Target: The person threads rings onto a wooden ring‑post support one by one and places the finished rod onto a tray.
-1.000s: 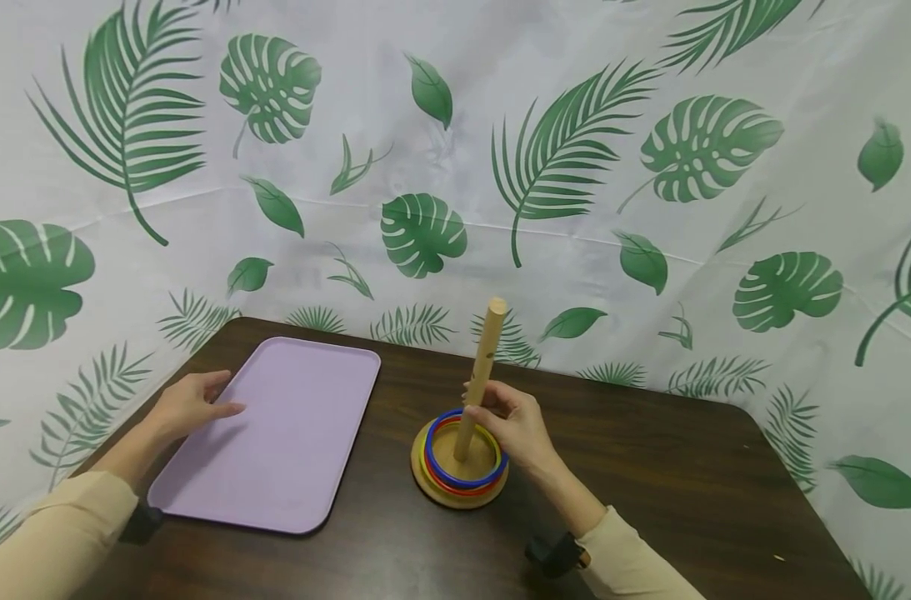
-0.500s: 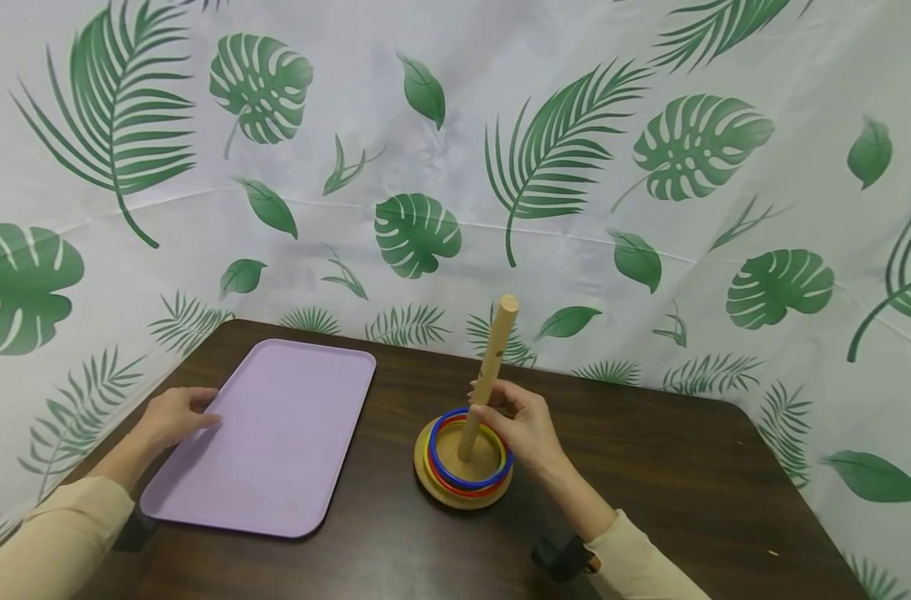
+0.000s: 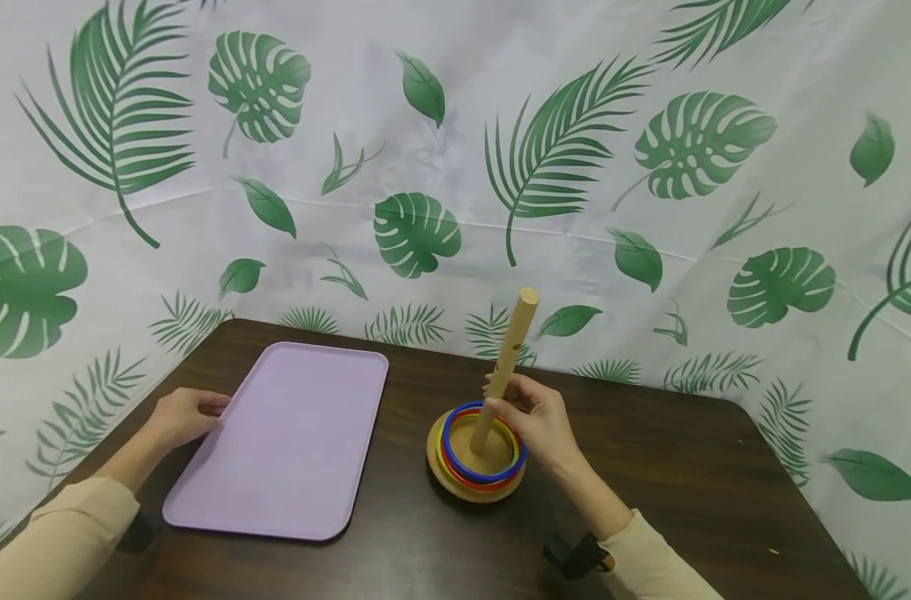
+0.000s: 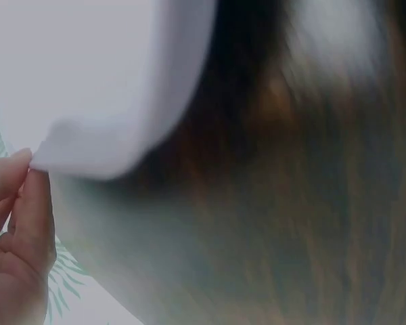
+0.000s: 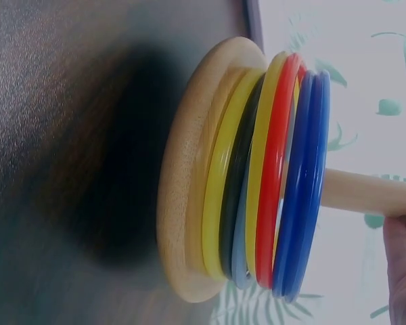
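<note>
In the head view my left hand (image 3: 181,419) pinches the left edge of a flat lilac tray (image 3: 282,442). The left wrist view shows thumb and fingers meeting on the rim of that tray (image 4: 74,74). To the tray's right, my right hand (image 3: 539,419) grips the upright wooden post (image 3: 509,350) of a ring-toss stand above its rings. The post leans to the right. Around its foot, several plastic rings (image 5: 274,176) in yellow, black, grey, red and blue lie stacked on the round wooden base (image 5: 183,203). A dark shadow falls on the table beside the base.
Both things are on or close over a dark wood-grain table (image 3: 650,483). Behind it hangs a white curtain with green leaf prints (image 3: 417,233). A small pale speck (image 3: 773,551) lies on the table at the right.
My left hand has gone from above the tray to its left edge and pinches it; the tray has shifted slightly right. The ring stand has moved a little right, its post leaning further.
</note>
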Tool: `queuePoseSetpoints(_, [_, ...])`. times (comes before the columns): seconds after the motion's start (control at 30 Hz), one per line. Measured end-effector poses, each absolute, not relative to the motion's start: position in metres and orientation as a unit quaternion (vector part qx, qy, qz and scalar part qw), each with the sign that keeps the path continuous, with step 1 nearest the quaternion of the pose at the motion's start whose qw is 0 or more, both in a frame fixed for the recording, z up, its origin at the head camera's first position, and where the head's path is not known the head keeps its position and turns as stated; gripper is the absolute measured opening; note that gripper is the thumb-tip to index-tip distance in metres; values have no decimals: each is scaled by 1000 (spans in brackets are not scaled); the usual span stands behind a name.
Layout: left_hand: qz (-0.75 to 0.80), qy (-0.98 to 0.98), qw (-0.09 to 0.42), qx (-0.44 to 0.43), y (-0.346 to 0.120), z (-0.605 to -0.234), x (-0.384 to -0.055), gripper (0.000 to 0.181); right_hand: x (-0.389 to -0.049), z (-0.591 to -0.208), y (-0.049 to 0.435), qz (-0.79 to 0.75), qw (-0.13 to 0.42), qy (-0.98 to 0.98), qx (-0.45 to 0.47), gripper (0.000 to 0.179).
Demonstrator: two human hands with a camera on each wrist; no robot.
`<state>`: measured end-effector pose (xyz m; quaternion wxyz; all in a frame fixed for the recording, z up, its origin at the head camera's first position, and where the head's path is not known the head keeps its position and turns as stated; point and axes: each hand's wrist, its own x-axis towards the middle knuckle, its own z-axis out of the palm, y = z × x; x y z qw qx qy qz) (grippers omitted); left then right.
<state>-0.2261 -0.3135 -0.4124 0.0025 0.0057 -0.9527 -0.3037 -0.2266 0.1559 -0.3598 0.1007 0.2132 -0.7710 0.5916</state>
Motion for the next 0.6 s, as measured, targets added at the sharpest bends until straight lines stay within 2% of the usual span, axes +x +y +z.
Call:
queuePoseSetpoints(0.2, [-389,-920,-45,15,-293,-414,-228,41,-227,-356,160,590,111,-773,205,26])
queuePoseSetpoints(0.6, [-453,-888,-80,-3,-236,-412,-230,43,-233,-347,167,576,137,-774,223,22])
